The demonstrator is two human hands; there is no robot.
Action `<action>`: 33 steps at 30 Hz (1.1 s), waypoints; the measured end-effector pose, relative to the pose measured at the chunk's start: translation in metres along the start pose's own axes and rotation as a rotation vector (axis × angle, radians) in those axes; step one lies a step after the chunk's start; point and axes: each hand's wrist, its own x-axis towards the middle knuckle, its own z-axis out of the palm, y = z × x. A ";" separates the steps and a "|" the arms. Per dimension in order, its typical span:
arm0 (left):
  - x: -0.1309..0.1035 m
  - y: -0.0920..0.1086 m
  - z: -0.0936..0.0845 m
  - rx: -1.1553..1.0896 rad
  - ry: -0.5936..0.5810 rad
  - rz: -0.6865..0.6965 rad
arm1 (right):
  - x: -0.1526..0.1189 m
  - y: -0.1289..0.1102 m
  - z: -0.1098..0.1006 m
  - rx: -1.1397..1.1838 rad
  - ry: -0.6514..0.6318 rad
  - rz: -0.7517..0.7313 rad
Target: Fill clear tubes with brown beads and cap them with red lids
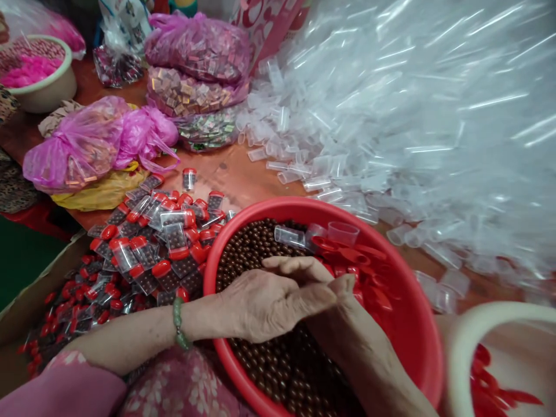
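Both hands meet over the red basin (428,347): the left hand (260,307) reaches in with thumb stretched out and fingers loosely bent, overlapping the right hand (343,318), whose palm and most fingers are hidden. Whether either grips anything, or how far the right is open, I can't tell. Right below them, brown balls (243,249) fill the basin; just beyond the fingertips lie clear tubes (343,233), with red caps (377,289) to their right. Filled containers (143,260) pile up left of the hands; a cream basin (456,359) sits to the right.
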 end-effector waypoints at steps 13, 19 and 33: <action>0.010 -0.014 0.019 0.607 -0.343 0.076 | -0.011 -0.002 0.022 0.453 -0.044 0.441; 0.012 -0.017 0.020 0.633 -0.315 0.067 | -0.005 0.000 0.025 0.291 0.142 0.369; 0.006 -0.016 0.023 0.590 -0.196 0.077 | 0.002 -0.009 0.017 0.644 0.062 0.510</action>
